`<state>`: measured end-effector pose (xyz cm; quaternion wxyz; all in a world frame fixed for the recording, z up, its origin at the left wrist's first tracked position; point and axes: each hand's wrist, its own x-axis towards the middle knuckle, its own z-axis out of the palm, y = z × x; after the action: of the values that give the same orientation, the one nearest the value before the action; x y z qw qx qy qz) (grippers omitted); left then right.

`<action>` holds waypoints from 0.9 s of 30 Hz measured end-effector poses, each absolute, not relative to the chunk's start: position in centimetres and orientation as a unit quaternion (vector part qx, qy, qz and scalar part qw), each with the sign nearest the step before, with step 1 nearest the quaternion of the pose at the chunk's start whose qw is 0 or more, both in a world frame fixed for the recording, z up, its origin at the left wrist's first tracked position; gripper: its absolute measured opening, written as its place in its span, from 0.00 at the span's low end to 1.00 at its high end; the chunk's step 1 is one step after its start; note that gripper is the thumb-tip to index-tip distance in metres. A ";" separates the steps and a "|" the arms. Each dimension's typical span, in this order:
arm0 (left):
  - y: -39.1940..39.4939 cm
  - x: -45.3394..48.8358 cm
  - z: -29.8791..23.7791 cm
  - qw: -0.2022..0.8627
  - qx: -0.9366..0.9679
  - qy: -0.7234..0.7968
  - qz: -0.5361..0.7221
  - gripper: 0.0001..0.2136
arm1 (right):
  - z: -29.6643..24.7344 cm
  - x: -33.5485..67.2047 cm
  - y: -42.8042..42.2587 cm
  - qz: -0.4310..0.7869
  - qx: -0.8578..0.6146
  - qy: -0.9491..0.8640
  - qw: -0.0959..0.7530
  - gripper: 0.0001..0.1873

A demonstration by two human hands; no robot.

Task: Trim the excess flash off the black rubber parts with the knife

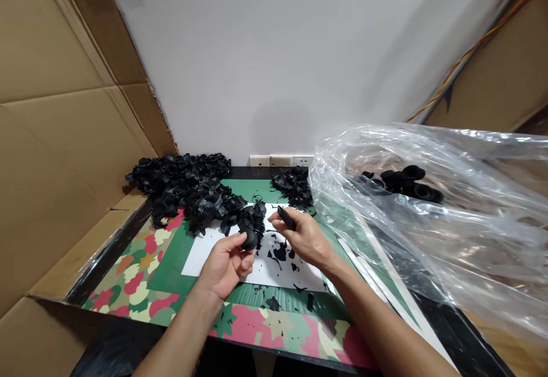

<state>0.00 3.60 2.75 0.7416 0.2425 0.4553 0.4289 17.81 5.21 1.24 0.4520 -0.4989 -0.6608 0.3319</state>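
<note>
My left hand [226, 264] is closed around a black ribbed rubber part [250, 239], holding it over a white sheet [201, 257]. Beside it, my right hand [302, 235] pinches a small dark tool [286, 217] whose tip points toward that part. Black rubber trimmings [279, 251] lie scattered on the sheet under both hands. A large heap of the same black rubber parts [188, 186] sits just beyond my left hand.
A green mat [169, 260] and camouflage-patterned cloth [128, 286] cover the table. A smaller black pile [294, 186] lies at the back. A big clear plastic bag [428, 217] holding more black parts fills the right. Cardboard [55, 137] walls off the left.
</note>
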 end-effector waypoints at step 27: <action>2.0 0.8 0.8 0.200 0.695 0.551 0.416 0.07 | 1.1 13.1 3.7 0.239 -0.574 -0.690 0.370 0.07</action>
<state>0.77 2.02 0.81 0.2000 0.6952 0.5507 0.4164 13.13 3.73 1.09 0.3699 -0.5742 -0.6900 0.2394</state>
